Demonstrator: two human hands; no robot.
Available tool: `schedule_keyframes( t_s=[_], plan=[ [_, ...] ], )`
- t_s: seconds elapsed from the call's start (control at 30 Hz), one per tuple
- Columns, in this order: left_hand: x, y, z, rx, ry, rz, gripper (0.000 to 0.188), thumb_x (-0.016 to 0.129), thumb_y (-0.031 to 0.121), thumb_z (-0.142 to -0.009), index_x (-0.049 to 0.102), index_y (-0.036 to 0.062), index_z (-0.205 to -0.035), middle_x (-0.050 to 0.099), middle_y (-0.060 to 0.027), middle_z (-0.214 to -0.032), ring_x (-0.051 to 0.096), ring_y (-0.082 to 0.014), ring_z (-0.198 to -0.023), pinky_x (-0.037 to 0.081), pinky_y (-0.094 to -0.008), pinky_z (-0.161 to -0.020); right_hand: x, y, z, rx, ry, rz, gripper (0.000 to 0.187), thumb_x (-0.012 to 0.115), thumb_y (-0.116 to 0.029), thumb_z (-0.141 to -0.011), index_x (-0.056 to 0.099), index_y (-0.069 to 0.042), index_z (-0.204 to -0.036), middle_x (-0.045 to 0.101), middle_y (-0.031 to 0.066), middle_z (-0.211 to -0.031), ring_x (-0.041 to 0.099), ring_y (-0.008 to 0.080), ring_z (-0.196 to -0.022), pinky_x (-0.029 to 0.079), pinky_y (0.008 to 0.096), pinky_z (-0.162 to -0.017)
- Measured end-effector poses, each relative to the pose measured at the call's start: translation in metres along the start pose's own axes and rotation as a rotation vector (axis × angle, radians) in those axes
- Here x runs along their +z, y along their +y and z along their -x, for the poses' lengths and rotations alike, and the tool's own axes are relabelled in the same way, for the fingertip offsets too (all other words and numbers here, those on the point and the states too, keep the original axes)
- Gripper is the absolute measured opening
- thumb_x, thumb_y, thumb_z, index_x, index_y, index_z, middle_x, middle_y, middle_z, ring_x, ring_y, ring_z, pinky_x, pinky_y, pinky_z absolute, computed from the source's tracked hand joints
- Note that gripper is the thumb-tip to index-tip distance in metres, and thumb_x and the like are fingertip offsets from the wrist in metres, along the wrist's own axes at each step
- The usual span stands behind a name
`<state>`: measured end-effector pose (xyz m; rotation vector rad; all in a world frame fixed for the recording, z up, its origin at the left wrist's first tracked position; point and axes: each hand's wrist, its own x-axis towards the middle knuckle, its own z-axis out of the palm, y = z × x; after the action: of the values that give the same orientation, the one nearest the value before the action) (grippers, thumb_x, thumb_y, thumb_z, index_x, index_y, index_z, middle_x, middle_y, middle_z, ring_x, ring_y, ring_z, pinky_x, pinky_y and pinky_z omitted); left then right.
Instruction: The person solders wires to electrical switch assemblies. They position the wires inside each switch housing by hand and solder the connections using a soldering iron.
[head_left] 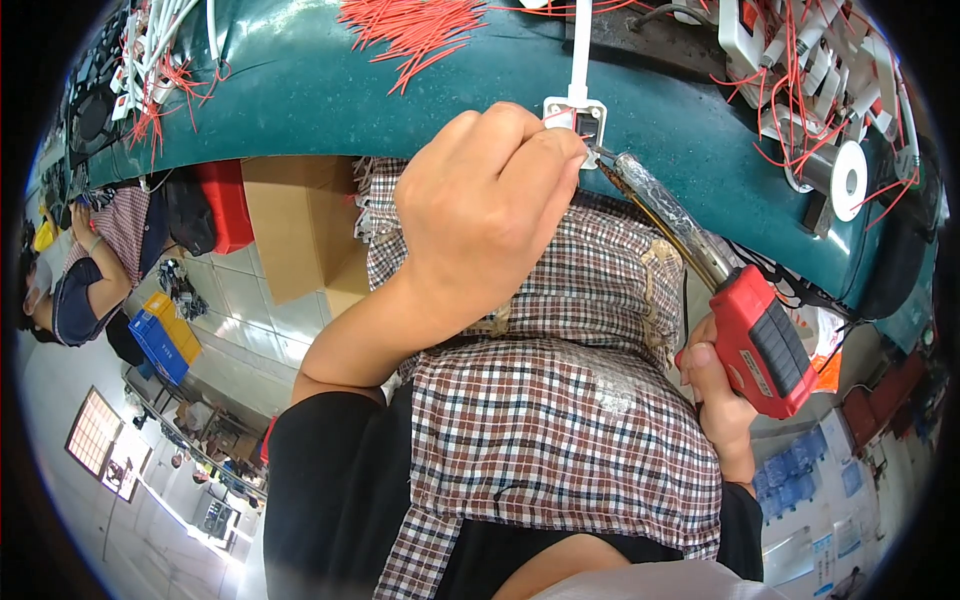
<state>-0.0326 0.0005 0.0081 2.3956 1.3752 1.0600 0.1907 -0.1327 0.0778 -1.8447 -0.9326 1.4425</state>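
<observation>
Your checked apron lies closest. Past it, the white casing sits near the edge of the green bench; your left hand bunches over it, grip hidden. Apart, your right hand clasps a red soldering iron pointed beside those fingers: a slip, if hot, could burn them or melt plastic.

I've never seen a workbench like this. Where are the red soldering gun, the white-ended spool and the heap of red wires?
Red soldering gun (762, 340): head view, on its handle.
White-ended spool (848, 160): head view, on its round end.
Heap of red wires (415, 28): head view, mid-heap.
</observation>
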Motion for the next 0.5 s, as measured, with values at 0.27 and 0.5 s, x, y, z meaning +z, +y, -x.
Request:
schedule_keyframes(
  t_s=[0.27,0.5],
  plan=[
    [-0.010,0.007,-0.003,-0.074,-0.093,-0.001,0.018,0.079,0.004,-0.070,0.070,0.0100,-0.084,0.060,-0.0010,-0.074,0.058,-0.0159,-0.061,0.044,-0.0280,-0.051,0.001,-0.007,-0.003,-0.013,-0.020,0.003,0.016,0.062,-0.014,-0.088,0.055,0.000,-0.086,0.051,0.0049,-0.067,0.045,0.0092,-0.052,0.039,0.0235,-0.050],
    [-0.009,0.007,-0.004,-0.082,-0.098,0.009,0.019,0.079,0.003,-0.070,0.070,0.0101,-0.084,0.059,-0.0008,-0.074,0.058,-0.0158,-0.061,0.044,-0.0278,-0.051,-0.008,0.000,0.002,-0.063,0.012,0.134,0.016,0.062,-0.013,-0.088,0.055,0.001,-0.092,0.051,0.0049,-0.069,0.045,0.0097,-0.052,0.040,0.0244,-0.052]
  ],
)
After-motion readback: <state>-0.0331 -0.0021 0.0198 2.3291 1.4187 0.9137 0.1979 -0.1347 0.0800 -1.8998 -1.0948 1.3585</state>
